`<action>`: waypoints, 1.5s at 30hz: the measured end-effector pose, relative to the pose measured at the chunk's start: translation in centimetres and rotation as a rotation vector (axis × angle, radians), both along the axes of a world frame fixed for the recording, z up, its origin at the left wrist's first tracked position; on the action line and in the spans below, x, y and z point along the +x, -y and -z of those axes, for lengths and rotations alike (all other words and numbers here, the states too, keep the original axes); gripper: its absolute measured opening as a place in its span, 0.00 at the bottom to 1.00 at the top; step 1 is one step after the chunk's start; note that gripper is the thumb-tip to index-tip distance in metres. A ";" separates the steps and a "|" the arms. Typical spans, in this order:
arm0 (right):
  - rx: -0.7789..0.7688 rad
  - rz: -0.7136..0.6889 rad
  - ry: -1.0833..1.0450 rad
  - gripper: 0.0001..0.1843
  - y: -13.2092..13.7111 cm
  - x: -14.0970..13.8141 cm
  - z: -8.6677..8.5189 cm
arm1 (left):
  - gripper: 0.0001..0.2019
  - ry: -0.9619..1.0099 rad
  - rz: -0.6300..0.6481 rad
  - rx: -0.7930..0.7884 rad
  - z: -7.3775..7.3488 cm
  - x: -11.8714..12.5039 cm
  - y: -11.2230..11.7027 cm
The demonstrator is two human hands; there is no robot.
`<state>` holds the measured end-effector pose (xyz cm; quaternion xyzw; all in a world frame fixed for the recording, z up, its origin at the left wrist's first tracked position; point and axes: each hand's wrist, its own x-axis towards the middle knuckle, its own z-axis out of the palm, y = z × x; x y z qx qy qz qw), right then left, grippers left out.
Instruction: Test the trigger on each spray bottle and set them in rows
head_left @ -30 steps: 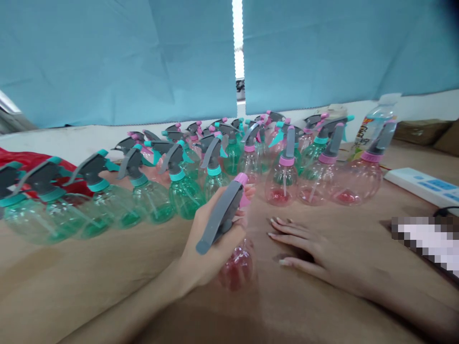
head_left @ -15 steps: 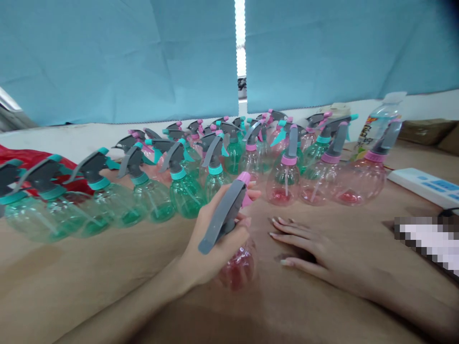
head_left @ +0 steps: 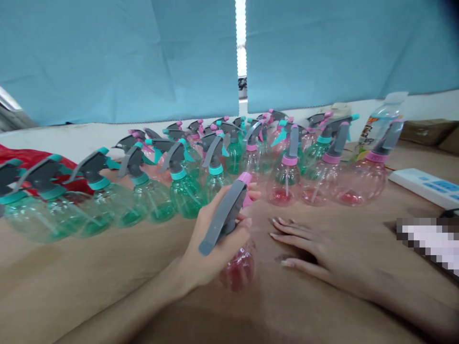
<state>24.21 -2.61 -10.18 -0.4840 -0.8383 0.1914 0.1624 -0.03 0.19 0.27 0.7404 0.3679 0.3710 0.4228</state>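
My left hand [head_left: 211, 239] is wrapped round the neck of a pink spray bottle [head_left: 238, 270], which stands on the table. Its grey trigger head with a pink nozzle rises above my fingers; the collar is hidden by the hand. To the right, my right hand [head_left: 319, 251] lies flat on the tabletop with fingers stretched out, holding nothing. Beyond its fingertips stands another pink spray bottle [head_left: 284, 184] with a pink collar. Just past my left hand is a green spray bottle [head_left: 217, 179] with a turquoise collar.
Several green and pink spray bottles line the table [head_left: 150, 267] in rows ahead and to the left. At the right are a clear drink bottle [head_left: 383, 119], a white power strip [head_left: 423, 184] and a blurred-out object [head_left: 430, 243]. Red plastic [head_left: 39, 162] lies far left, below blue curtains [head_left: 125, 57].
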 end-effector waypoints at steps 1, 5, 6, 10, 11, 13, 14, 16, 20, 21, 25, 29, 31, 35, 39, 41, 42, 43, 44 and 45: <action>-0.003 0.003 0.009 0.29 0.0 0.0 0.0 | 0.04 -0.001 -0.004 0.005 0.0 0.0 0.0; -0.013 -0.001 0.024 0.30 0.0 -0.2 -0.3 | 0.06 -0.001 -0.018 0.030 0.1 0.0 0.0; -0.013 -0.002 0.019 0.30 0.0 -0.2 -0.3 | 0.08 -0.002 -0.019 0.037 0.1 0.0 0.0; -0.005 0.001 0.009 0.29 0.1 -0.3 -0.4 | 0.14 -0.012 -0.027 0.040 0.0 -0.1 -0.1; -0.003 0.000 0.005 0.29 0.1 -0.3 -0.4 | 0.15 -0.015 -0.027 0.036 0.0 -0.1 -0.1; 0.003 -0.002 -0.008 0.28 0.1 -0.2 -0.4 | 0.17 -0.020 -0.029 0.031 0.1 0.0 -0.1; 0.005 -0.002 -0.015 0.28 0.1 -0.2 -0.3 | 0.18 -0.017 -0.028 0.032 0.1 0.0 -0.1; 0.009 -0.005 -0.019 0.28 0.0 -0.2 -0.3 | 0.18 -0.014 -0.030 0.038 0.2 0.0 -0.1; 0.003 -0.002 -0.008 0.28 0.0 -0.2 -0.2 | 0.18 -0.019 -0.044 0.037 0.1 0.0 -0.1; 0.002 -0.002 -0.006 0.29 0.0 -0.2 -0.2 | 0.17 -0.016 -0.045 0.034 0.1 0.0 0.0; 0.004 -0.007 0.007 0.29 0.0 -0.2 -0.2 | 0.17 -0.014 -0.041 0.028 -0.1 0.1 0.1; 0.007 0.005 -0.009 0.29 0.1 -0.2 -0.2 | 0.18 -0.011 -0.031 0.036 -0.1 0.0 -0.1; 0.007 0.005 -0.026 0.28 0.1 -0.1 -0.2 | 0.18 -0.013 -0.030 0.036 0.0 -0.1 -0.1; -0.004 -0.008 -0.005 0.28 0.0 -0.1 -0.3 | 0.18 -0.015 -0.039 0.033 0.1 -0.2 -0.2; 0.000 -0.001 -0.014 0.28 0.0 -0.2 -0.5 | 0.19 -0.015 -0.048 0.035 0.2 -0.2 -0.1; 0.006 0.000 -0.020 0.27 0.0 -0.2 -0.4 | 0.19 -0.004 -0.051 0.049 0.2 -0.2 -0.1; 0.008 0.001 -0.016 0.27 0.0 -0.1 -0.3 | 0.19 -0.001 -0.046 0.057 0.2 -0.2 -0.1; 0.009 0.004 -0.009 0.28 0.0 -0.1 -0.2 | 0.20 0.000 -0.039 0.066 0.3 -0.2 -0.1; 0.010 0.007 0.000 0.28 0.0 -0.1 -0.2 | 0.19 -0.004 -0.031 0.073 0.2 -0.2 -0.1; 0.010 0.008 0.009 0.28 0.0 -0.1 -0.1 | 0.19 -0.009 -0.026 0.076 0.2 -0.2 -0.1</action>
